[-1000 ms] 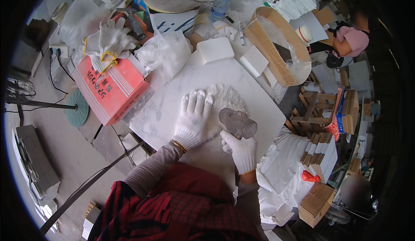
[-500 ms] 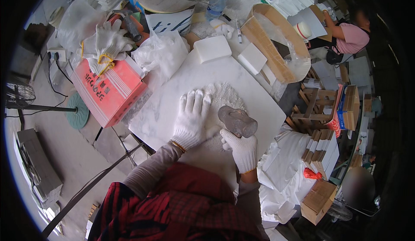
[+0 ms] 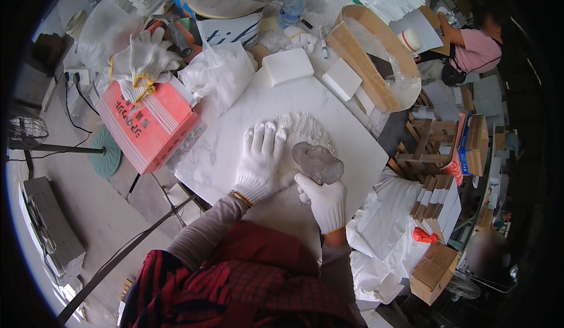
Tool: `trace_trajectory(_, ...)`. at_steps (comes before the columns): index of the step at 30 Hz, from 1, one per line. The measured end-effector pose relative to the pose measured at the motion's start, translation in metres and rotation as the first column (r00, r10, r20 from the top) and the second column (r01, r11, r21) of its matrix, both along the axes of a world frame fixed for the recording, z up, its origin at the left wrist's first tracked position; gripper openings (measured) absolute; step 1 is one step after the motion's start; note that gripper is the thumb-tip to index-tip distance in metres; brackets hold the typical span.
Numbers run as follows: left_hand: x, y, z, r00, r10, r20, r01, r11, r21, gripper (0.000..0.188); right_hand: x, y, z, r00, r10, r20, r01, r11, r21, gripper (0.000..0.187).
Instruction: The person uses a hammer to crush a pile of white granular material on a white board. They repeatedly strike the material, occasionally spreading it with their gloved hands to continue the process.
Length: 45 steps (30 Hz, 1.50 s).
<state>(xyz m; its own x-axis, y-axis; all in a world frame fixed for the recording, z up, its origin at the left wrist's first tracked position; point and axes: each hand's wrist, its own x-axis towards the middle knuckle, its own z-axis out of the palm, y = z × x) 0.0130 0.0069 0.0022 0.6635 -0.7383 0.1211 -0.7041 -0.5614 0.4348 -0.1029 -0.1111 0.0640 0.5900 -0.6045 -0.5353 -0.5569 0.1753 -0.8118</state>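
My right hand [image 3: 325, 201], in a white knit glove, is closed on a hammer [image 3: 318, 163] with a thick, worn grey head. Its handle is hidden in my fingers. The head is over the edge of a heap of white crumbs and powder [image 3: 311, 129] on a pale marble slab [image 3: 205, 157]. To the left, my left hand [image 3: 259, 157], gloved the same way, lies flat with its fingers stretched out along the heap's left side. Whether anything is under that palm is hidden.
A red carton [image 3: 153, 125] with spare gloves [image 3: 138, 63] stands at the left, beside a crumpled plastic bag [image 3: 220, 72]. White blocks [image 3: 288, 67] and a cardboard tray [image 3: 346, 40] line the slab's far side. A person in pink [image 3: 476, 52] is at the far right.
The hammer and my right hand have shifted slightly left. My left hand stays in the same place on the slab.
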Motion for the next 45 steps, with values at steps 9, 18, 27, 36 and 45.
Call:
trace_trajectory(9, -0.002, 0.003, -0.008, 1.000, 0.012, 0.011, -0.012, 1.000, -0.016, 0.106, 0.003, -0.008, -0.023, 0.992, 0.068, -0.105, -0.049, 0.983, 0.176, 0.016)
trace_trajectory(18, -0.002, -0.001, -0.003, 1.000, -0.004, 0.024, 0.004, 1.000, 0.001, 0.104, -0.014, -0.014, -0.048, 0.951, 0.285, -0.124, -0.310, 0.900, -0.307, 0.013)
trace_trajectory(27, -0.001, 0.001, -0.001, 0.998, 0.026, 0.065, -0.024, 0.999, -0.033, 0.099, 0.000, -0.017, -0.025, 0.998, 0.013, -0.059, -0.001, 0.981, 0.193, 0.018)
trace_trajectory(36, 0.001, 0.001, 0.004, 0.999, 0.009, 0.042, -0.006, 0.999, -0.052, 0.100, 0.016, -0.057, -0.028, 0.988, -0.048, -0.149, 0.038, 0.997, -0.066, 0.020)
trace_trajectory(45, 0.001, 0.001, 0.003, 1.000, -0.007, 0.010, 0.006, 0.998, 0.059, 0.107, 0.006, -0.021, -0.025, 0.978, 0.149, -0.149, -0.137, 0.987, 0.088, 0.018)
